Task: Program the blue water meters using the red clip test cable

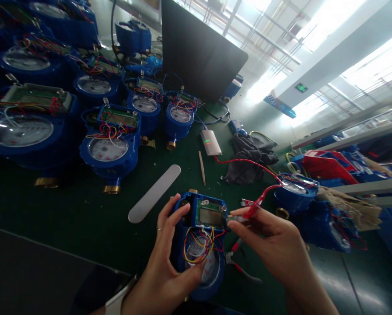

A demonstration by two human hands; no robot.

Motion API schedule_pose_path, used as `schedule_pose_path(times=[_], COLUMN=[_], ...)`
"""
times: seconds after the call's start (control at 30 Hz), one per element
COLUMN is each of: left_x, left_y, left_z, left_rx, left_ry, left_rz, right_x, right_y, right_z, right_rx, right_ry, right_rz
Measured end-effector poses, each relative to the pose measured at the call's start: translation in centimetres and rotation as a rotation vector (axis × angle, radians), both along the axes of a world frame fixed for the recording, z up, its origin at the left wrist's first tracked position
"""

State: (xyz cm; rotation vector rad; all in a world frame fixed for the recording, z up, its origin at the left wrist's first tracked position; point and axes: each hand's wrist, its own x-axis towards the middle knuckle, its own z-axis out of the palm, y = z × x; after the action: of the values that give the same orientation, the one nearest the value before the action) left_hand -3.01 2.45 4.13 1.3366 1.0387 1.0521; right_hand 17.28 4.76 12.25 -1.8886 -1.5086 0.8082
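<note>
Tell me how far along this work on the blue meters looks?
Done, by the look of it: nothing is closed yet. The row of blue meters at the back stands with boards and wires bare. In hand: the left hand steadies an open meter while the right hand presses a red-wired plug to its circuit board. Left: this meter's loose wires remain uncovered, as do those of another meter beside it.

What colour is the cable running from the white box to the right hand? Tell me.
Red cable, clearest in the head view, running from the white box to the right hand.
</note>
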Motion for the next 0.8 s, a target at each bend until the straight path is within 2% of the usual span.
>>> schedule_pose_path(times=[0.33, 0.8], left_x=[0.06, -0.02], left_y=[-0.06, 0.08], left_z=[-0.03, 0.10], left_rx=[0.006, -0.009], left_ry=[0.001, -0.004], left_rz=[0.011, -0.011], right_x=[0.28, -0.03], right_y=[0.19, 0.01], right_z=[0.01, 0.02], right_rx=[-0.005, -0.011], right_ry=[-0.023, 0.016], right_rz=[0.046, -0.007])
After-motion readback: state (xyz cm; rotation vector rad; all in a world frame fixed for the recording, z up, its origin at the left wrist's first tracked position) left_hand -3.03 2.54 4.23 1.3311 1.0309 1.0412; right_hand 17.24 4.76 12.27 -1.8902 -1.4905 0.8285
